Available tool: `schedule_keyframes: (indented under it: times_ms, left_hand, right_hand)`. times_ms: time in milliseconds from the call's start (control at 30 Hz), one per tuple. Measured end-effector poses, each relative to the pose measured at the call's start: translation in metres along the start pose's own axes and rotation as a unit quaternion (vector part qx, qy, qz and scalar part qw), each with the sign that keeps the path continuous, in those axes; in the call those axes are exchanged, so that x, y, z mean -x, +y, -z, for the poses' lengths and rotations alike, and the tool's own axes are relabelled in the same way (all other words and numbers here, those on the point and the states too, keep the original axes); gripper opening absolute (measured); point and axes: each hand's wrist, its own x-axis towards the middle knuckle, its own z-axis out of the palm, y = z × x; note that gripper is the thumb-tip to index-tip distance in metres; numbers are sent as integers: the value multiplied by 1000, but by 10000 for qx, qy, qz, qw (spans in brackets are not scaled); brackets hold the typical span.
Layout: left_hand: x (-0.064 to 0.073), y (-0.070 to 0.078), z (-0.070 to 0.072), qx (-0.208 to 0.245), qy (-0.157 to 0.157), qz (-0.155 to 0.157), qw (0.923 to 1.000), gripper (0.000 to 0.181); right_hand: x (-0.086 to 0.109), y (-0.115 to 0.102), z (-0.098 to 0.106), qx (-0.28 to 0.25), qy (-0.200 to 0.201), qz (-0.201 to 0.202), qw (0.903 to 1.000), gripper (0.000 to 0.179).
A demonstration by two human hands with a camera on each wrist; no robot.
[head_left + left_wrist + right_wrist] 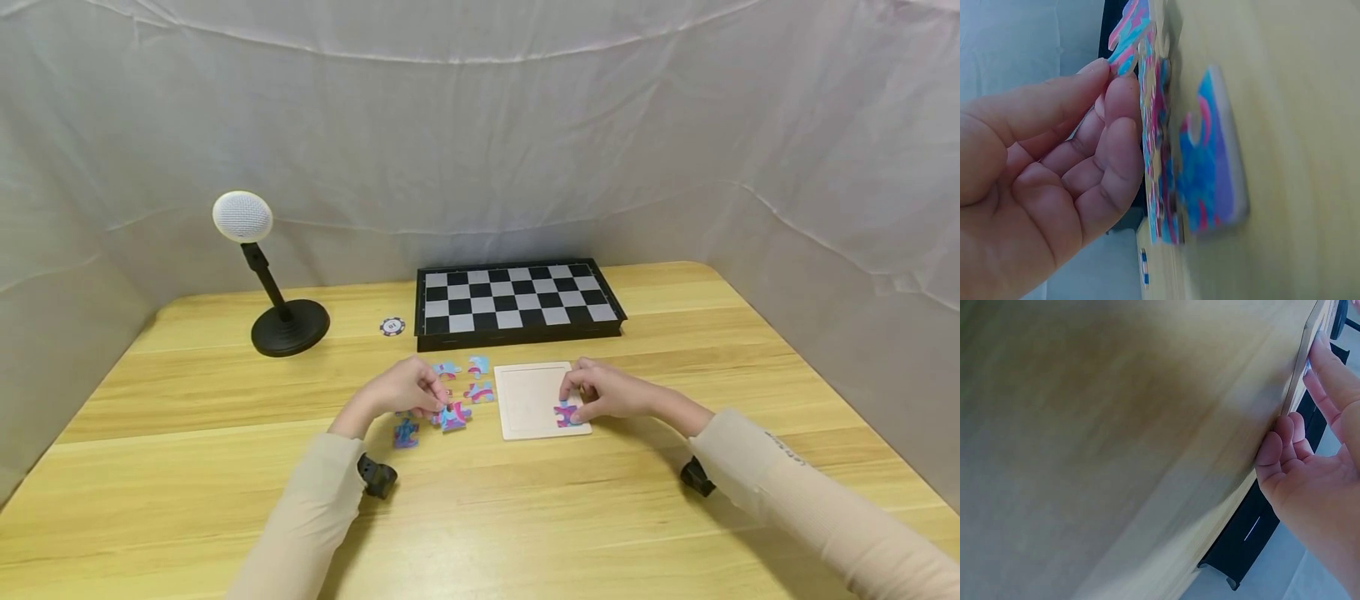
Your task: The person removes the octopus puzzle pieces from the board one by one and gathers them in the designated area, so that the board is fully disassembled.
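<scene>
My left hand (408, 386) pinches a pink, blue and purple jigsaw piece (453, 417) between thumb and fingertips, just above other pieces. In the left wrist view the held piece (1127, 44) is tilted up from the table. A separate blue and purple jigsaw piece (1207, 162) lies nearest that camera. On the pale square puzzle tray (522, 417), my right hand (611, 392) has thumb and index finger on a purple and pink jigsaw piece (564, 415) at the lower right corner. The right wrist view shows the other fingers by the edge of the tray (1300, 369).
Loose jigsaw pieces (478, 392) lie between the left hand and the tray. Behind them stands a black-framed checkerboard case (517, 337). A poker chip (392, 326) lies left of it, and a microphone-like object on a black stand (291, 327) stands farther left.
</scene>
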Motion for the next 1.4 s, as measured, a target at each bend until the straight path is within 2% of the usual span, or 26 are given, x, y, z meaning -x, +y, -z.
schedule_keyframes:
  times_ms: [300,600,900,1400]
  left_hand:
    - [6,-5,4,-11,-168,-8,9999,6]
    - [7,-4,3,-148,-485,154,9986,6]
    - [6,-6,5,-118,-476,170,9987,4]
    - [3,3,5,88,-27,453,9989,3]
  right_hand:
    - [0,0,0,-26,-6,-6,10000,18]
    - [0,2,0,27,-5,29,10000,19]
    - [0,1,1,22,-12,8,10000,19]
    - [1,0,1,5,3,-2,10000,21]
